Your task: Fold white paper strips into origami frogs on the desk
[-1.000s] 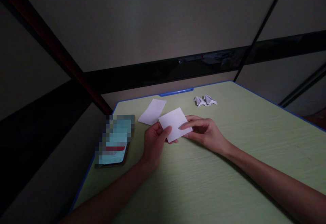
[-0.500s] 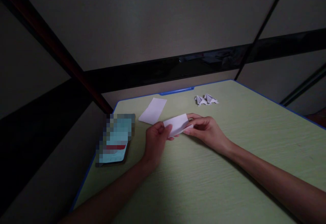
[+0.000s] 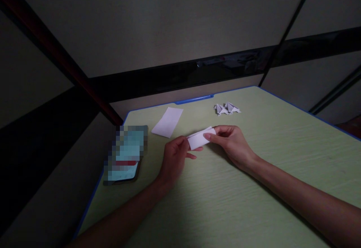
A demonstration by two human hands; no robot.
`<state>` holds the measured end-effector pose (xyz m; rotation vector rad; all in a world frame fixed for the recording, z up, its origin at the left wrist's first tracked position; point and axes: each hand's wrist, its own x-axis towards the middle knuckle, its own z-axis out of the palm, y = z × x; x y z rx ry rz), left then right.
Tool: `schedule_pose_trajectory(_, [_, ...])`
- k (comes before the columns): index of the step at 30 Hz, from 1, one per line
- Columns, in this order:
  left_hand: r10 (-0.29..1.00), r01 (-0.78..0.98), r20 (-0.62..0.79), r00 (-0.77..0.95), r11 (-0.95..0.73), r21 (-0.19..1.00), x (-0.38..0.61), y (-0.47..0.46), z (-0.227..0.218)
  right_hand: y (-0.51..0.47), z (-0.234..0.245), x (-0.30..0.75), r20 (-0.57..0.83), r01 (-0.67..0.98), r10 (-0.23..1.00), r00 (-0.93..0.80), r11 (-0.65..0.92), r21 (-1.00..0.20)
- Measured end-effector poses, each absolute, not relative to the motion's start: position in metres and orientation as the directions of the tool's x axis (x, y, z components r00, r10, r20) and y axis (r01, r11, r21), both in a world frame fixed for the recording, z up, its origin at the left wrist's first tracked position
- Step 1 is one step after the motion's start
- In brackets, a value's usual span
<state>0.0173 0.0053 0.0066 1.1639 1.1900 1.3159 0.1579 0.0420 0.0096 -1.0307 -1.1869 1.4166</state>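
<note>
A small folded piece of white paper point(image 3: 199, 139) is held between my two hands, above the table. My left hand point(image 3: 175, 157) pinches its left end, with a couple of fingers reaching under the lower edge. My right hand point(image 3: 231, 142) grips the right end, the thumb lying on the front face and the other fingers behind. Along the upper edge the paper's layers stand slightly apart. Beyond the left hand lies a flat sheet of white paper point(image 3: 168, 122). Past the right hand sit two small folded paper figures point(image 3: 227, 108), side by side.
A phone point(image 3: 126, 155), its screen partly pixelated, lies at the left edge of the pale green table point(image 3: 254, 203). Blue trim borders the table, with a blue strip point(image 3: 194, 99) at the far edge. Cabinet panels point(image 3: 180, 26) rise directly behind it.
My right thumb has moved onto the paper's front face, and the paper now shows a narrower folded strip. My left thumb has drawn back to its left end. The view has shifted slightly.
</note>
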Motion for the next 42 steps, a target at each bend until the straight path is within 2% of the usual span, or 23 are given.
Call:
schedule_pose_trajectory(4, [0.993, -0.168, 0.043, -0.111, -0.061, 0.984, 0.0162, 0.0057, 0.0029, 0.0406, 0.0114, 0.1583, 0.007, -0.099, 0.99, -0.142, -0.007, -0.995])
schedule_pose_trajectory(10, [0.996, -0.057, 0.013, -0.089, -0.018, 0.998, 0.0187, 0.0053, 0.0089, 0.0385, 0.0116, 0.1573, 0.042, -0.032, 0.991, -0.128, 0.038, -0.999])
schedule_pose_trajectory(20, [0.991, -0.022, 0.009, -0.13, -0.012, 1.0, 0.0195, 0.0048, 0.0089, 0.0358, 0.0105, 0.1543, 0.058, 0.009, 0.992, -0.109, 0.059, -0.998])
schedule_pose_trajectory(37, [0.991, -0.028, -0.043, -0.128, 0.04, 0.999, 0.019, 0.0047, 0.0092, 0.037, 0.0106, 0.1554, 0.034, 0.005, 0.989, -0.144, 0.035, -0.999])
schedule_pose_trajectory(42, [0.991, -0.031, -0.046, -0.126, 0.043, 0.999, 0.0188, 0.0046, 0.0104, 0.0375, 0.0091, 0.1545, -0.013, -0.062, 0.991, -0.135, -0.021, -0.998])
